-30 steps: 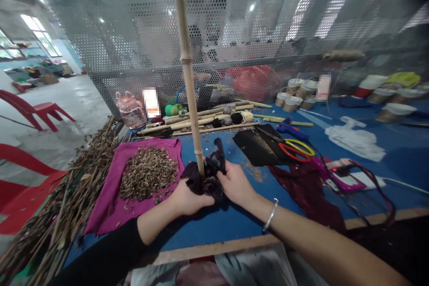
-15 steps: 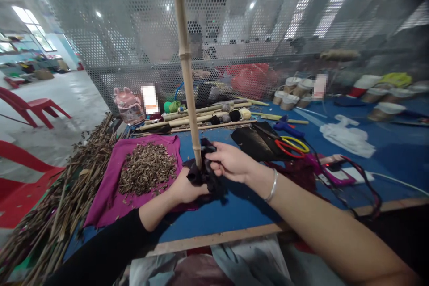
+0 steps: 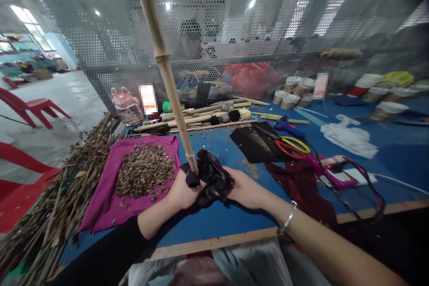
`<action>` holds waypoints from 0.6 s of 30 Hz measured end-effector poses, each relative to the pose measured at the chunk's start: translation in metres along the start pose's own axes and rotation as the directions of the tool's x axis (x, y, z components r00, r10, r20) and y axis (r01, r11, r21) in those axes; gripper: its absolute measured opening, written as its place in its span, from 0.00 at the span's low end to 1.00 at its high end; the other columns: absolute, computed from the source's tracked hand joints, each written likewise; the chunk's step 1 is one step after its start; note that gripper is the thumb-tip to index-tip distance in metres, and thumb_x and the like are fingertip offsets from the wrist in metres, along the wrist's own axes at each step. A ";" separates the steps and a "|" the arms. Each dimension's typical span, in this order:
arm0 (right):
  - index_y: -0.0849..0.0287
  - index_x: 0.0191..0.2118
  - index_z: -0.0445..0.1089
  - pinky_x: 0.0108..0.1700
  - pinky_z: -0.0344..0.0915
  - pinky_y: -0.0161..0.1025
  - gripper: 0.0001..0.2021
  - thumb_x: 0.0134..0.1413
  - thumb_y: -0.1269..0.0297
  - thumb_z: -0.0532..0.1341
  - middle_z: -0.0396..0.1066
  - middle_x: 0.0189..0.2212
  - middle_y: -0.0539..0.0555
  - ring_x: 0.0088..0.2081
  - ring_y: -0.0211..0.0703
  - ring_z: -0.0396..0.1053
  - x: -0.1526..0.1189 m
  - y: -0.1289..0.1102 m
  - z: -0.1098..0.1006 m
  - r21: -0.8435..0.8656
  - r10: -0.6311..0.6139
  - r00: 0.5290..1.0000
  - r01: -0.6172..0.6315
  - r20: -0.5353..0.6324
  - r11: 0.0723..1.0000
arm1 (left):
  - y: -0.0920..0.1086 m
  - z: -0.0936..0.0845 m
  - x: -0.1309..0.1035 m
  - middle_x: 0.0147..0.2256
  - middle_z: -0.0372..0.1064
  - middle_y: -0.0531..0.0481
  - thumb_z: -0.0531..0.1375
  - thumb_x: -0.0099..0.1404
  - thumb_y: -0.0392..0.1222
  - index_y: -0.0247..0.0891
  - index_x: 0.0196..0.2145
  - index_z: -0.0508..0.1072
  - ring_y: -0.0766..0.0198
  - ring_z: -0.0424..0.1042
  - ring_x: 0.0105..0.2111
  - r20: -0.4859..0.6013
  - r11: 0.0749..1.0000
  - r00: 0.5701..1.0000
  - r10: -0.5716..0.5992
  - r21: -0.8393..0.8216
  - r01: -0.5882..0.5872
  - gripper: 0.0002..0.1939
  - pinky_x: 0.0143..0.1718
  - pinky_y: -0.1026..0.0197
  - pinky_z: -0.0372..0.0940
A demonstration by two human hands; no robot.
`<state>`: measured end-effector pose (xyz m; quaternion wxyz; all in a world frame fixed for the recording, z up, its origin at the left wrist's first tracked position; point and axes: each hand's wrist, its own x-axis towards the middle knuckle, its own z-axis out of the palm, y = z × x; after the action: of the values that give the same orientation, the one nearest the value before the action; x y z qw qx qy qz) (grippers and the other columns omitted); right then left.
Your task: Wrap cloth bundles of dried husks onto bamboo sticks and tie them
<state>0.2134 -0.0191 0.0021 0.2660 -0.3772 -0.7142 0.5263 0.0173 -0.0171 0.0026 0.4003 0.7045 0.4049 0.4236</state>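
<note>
A long bamboo stick (image 3: 167, 71) rises from between my hands and leans to the left. Dark cloth (image 3: 214, 174) is bunched around and beside its lower end. My left hand (image 3: 187, 190) is closed round the cloth at the base of the stick. On the other side, my right hand (image 3: 246, 187) grips the same cloth, its fingertips hidden behind the folds. Close to my left hand lies a magenta cloth (image 3: 100, 196) bearing a heap of dried brown plant bits (image 3: 145, 170).
Scissors with red and yellow handles (image 3: 291, 146) lie on black fabric right of centre. Beyond are a pink glue gun (image 3: 338, 176), a white plastic bag (image 3: 348, 136) and paper cups (image 3: 291, 94). Dried stalks (image 3: 67, 196) fill the left edge. A perforated metal screen (image 3: 214, 22) stands behind, with a person beyond it.
The stick has tilted to the left at its top. My right hand has moved down and right, away from the stick, and more of the dark cloth shows between my hands.
</note>
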 end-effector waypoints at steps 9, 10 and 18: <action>0.62 0.26 0.64 0.29 0.56 0.30 0.04 0.46 0.76 0.56 0.70 0.24 0.50 0.27 0.36 0.65 0.025 -0.024 0.018 -0.391 -0.239 0.948 0.142 -0.213 0.909 | -0.006 0.002 0.001 0.29 0.69 0.50 0.53 0.64 0.42 0.36 0.28 0.68 0.63 0.67 0.31 -0.048 0.999 0.998 -0.049 0.017 0.050 0.10 0.36 0.60 0.66; 0.62 0.27 0.65 0.30 0.57 0.30 0.05 0.46 0.77 0.56 0.72 0.25 0.51 0.28 0.37 0.67 0.028 -0.029 0.014 -0.409 -0.214 0.964 0.134 -0.157 0.903 | -0.007 0.002 0.001 0.30 0.70 0.49 0.55 0.63 0.43 0.36 0.30 0.69 0.61 0.68 0.33 -0.032 0.999 0.999 -0.043 0.006 0.043 0.09 0.37 0.59 0.67; 0.63 0.25 0.73 0.29 0.60 0.33 0.08 0.37 0.79 0.58 0.76 0.27 0.59 0.31 0.47 0.72 0.039 -0.097 0.004 -0.793 0.092 0.981 0.079 0.168 0.604 | -0.009 -0.003 0.001 0.37 0.73 0.45 0.68 0.47 0.46 0.38 0.36 0.73 0.50 0.70 0.41 0.036 0.985 0.992 0.118 0.119 -0.122 0.19 0.49 0.45 0.64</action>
<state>0.1629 -0.0048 0.0925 -0.0015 -0.4062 -0.8942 0.1883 0.0130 -0.0126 -0.0049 0.3364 0.7566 0.3808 0.4115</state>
